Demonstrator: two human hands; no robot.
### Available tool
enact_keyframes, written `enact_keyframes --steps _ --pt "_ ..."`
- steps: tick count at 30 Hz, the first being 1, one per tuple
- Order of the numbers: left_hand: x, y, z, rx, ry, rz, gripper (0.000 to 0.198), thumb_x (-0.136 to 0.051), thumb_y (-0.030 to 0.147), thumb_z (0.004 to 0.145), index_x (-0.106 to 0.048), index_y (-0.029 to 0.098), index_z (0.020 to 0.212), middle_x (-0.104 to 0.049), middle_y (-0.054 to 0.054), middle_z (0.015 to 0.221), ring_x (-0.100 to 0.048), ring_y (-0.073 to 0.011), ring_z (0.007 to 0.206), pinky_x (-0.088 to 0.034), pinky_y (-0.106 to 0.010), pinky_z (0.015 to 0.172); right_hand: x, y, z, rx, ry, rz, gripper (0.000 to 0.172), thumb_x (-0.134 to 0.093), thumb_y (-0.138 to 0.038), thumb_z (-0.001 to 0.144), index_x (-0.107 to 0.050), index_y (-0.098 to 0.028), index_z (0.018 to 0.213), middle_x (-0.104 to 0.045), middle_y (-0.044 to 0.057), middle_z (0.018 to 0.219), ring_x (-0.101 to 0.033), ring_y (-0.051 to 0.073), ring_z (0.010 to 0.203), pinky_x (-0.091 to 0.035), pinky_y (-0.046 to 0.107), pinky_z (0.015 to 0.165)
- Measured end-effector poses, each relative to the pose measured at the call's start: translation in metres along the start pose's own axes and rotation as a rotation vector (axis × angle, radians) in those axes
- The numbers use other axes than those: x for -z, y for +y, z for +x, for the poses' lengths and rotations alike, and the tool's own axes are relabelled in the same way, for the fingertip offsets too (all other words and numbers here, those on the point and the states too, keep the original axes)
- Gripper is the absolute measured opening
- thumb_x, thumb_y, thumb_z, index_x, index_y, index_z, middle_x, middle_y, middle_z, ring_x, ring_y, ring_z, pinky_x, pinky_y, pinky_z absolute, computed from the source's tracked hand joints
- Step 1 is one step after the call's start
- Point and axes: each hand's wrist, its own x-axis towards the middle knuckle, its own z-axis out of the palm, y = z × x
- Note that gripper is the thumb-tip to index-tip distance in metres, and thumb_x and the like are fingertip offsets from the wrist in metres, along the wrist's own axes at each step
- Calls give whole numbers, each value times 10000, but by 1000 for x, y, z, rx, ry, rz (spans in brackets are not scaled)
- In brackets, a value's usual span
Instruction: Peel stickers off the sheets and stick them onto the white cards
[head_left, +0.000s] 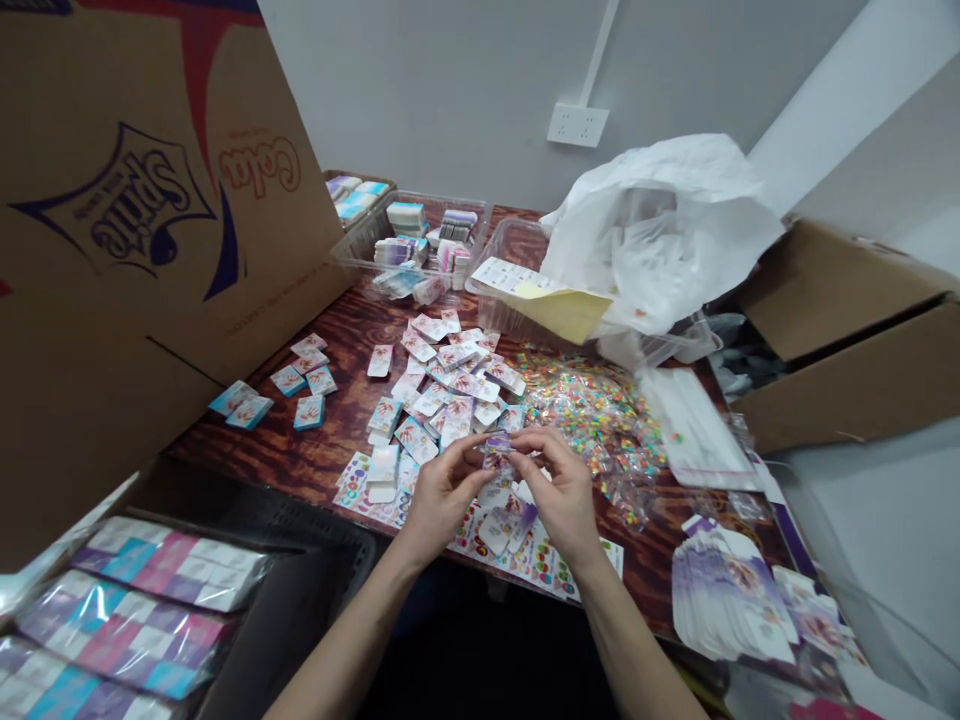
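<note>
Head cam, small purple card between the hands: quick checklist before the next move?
1. Small purple card held by both left hand and right hand: ok, fingers of both are on it.
2. Card's face readable: cannot tell, fingers cover most of it.
3. Printed sheet under the hands free of loose pieces: not ok, white cards lie on it.
4. Loose cards within reach: ok, spread just beyond the hands.
5. Small clear bags of coloured pieces within reach: ok, heaped beyond the right hand.

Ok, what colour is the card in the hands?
The card looks purple and white, in the head view.
</note>
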Motion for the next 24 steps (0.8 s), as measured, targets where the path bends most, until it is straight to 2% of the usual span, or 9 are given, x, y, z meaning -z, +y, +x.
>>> enact_keyframes --steps 3,5,6,8,10,14,16,22,24 --pt "7 -2 16 -36 26 136 408 -623 333 877 -579 204 1262 -670 -55 947 -643 -155 760 -535 -264 701 7 7 1 -44 32 -9 124 -589 -295 892 -672 -223 949 -621 67 1011 -600 200 874 -505 306 694" --pt "16 1 33 -132 104 264 473 -582 356 905 -504 214 1350 -646 -97 1142 -655 -198 925 -545 -324 814 16 15 -4 -75 94 -81 181 -577 -313 899 -653 -223 1036 -620 72 1042 -599 204 866 -503 319 693" --pt "19 3 42 -206 138 345 541 -577 348 909 -428 228 1415 -574 -117 1301 -610 -233 1097 -515 -372 921 21 20 -10 -78 111 -158 182 -573 -316 900 -651 -222 1035 -624 74 1039 -595 214 881 -502 335 715" --pt "24 7 52 -328 196 560 646 -603 346 896 -333 244 1473 -376 -129 1507 -371 -291 1379 -351 -472 1111 27 31 -26 -61 77 -370 146 -573 -308 900 -667 -218 967 -632 82 1009 -575 247 943 -490 385 796" --pt "22 9 49 -405 229 701 617 -586 322 910 -335 249 1469 -266 -121 1569 -224 -295 1455 -236 -507 1168 27 42 -46 -39 3 -570 135 -594 -295 886 -679 -214 952 -630 105 1035 -542 288 1024 -460 448 889" --pt "4 2 11 -444 215 708 388 -509 237 947 -505 239 1335 -450 -119 1445 -397 -265 1362 -340 -467 1121 13 57 -76 -12 -56 -844 288 -657 -314 843 -656 -193 1104 -576 176 1233 -431 383 1223 -399 544 968" --pt "-6 -6 -9 -418 167 665 317 -499 219 947 -569 236 1256 -546 -115 1328 -489 -254 1270 -403 -445 1068 7 61 -80 11 -59 -886 273 -655 -303 844 -649 -187 1091 -552 184 1286 -377 391 1294 -377 553 989" --pt "-19 -19 -29 -245 42 503 219 -495 207 944 -649 215 1100 -667 -89 1088 -601 -229 1064 -475 -372 932 12 69 -61 49 -119 -736 40 -609 -252 870 -601 -214 858 -572 132 1275 -402 332 1273 -371 533 990" --pt "-19 -18 -29 -197 46 478 206 -505 232 942 -659 213 1077 -675 -86 1055 -612 -229 1025 -481 -360 901 17 69 -53 13 -133 -659 104 -631 -219 851 -577 -210 762 -592 116 1233 -423 316 1242 -369 521 990"
